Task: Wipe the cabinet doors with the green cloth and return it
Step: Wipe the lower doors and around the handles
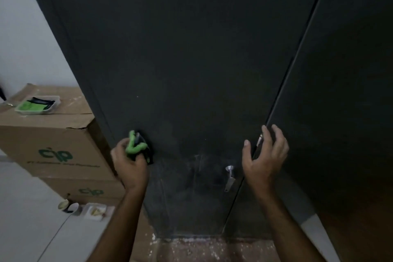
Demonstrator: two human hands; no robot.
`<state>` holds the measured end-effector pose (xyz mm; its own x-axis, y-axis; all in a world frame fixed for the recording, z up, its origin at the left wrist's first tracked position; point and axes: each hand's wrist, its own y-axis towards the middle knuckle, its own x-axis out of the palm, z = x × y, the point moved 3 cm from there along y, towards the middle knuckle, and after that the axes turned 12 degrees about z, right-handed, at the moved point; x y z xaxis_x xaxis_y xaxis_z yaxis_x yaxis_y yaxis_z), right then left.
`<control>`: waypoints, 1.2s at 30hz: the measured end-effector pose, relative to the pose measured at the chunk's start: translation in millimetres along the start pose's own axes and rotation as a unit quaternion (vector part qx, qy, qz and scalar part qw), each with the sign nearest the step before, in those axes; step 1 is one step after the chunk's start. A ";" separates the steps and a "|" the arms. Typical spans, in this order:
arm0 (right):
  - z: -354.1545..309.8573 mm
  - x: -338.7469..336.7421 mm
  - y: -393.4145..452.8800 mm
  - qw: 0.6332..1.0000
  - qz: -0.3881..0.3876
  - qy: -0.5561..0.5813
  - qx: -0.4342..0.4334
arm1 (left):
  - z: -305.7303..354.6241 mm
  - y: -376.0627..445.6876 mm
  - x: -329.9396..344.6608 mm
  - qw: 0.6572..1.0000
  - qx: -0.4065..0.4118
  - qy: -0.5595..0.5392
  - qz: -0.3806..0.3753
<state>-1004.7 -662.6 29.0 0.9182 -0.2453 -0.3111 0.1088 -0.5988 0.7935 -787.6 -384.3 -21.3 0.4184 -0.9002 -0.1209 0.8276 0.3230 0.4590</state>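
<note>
Two tall dark cabinet doors fill the view: the left door (180, 70) and the right door (344, 91), with a narrow gap between them. My left hand (129, 166) grips a bunched green cloth (135, 147) and presses it against the lower left part of the left door. Smeared wipe marks show on the door beside it. My right hand (265, 155) is open, its fingers resting at the edge of the right door by the gap. A small metal knob with a key (229, 173) sticks out of the left door just left of that hand.
Stacked cardboard boxes (53, 140) stand left of the cabinet. A white tray (37, 105) holding green and black items lies on the top box. Small cups (69, 206) and a white dish (94, 211) sit on the pale floor. Speckled brown paper (212, 250) covers the floor below the doors.
</note>
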 end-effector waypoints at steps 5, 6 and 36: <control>40.4 -0.2 24.9 0.979 -0.136 0.099 0.117 | -26.7 -7.2 -2.6 0.996 -0.086 0.017 -0.006; 47.1 2.4 24.8 0.965 -0.187 0.112 0.143 | -30.6 -4.8 -4.4 0.994 -0.102 0.023 0.004; 88.6 53.3 -114.9 0.775 -0.455 0.235 0.370 | 51.3 -178.4 101.8 0.989 -0.009 0.019 -0.146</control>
<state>-1002.1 -674.4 -125.1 0.6459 0.7361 -0.2025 0.7041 -0.6769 -0.2145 -911.8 -548.6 -70.3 0.1734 -0.9446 -0.2787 0.9214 0.0558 0.3845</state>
